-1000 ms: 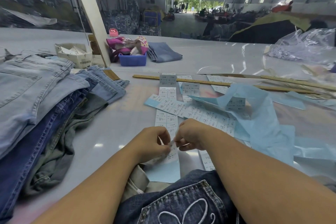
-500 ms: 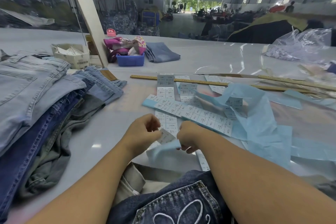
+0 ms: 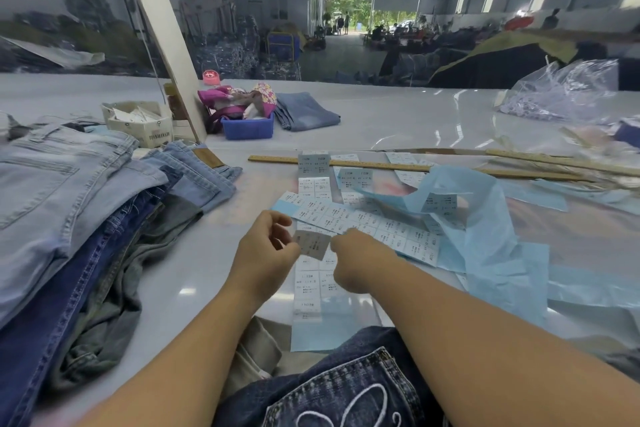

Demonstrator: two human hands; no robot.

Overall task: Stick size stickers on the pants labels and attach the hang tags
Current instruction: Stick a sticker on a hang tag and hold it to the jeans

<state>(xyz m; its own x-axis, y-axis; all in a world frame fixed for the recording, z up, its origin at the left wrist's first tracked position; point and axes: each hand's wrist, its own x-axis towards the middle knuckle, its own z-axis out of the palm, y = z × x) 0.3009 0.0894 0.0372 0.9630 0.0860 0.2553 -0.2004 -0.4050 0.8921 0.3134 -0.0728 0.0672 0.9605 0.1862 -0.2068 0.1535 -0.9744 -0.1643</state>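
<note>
At frame centre, the left hand (image 3: pixel 268 250) pinches a small grey-white printed size sticker (image 3: pixel 312 244), lifted clear of the long white sticker strip (image 3: pixel 313 274) on the glossy white tabletop (image 3: pixel 194 274). The right hand (image 3: pixel 353 253) is curled at the sticker's other edge; whether it grips is unclear. Best held by one corner only, adhesive untouched, and carried flat to the label of the dark embroidered jeans (image 3: pixel 346 388) at bottom centre.
</note>
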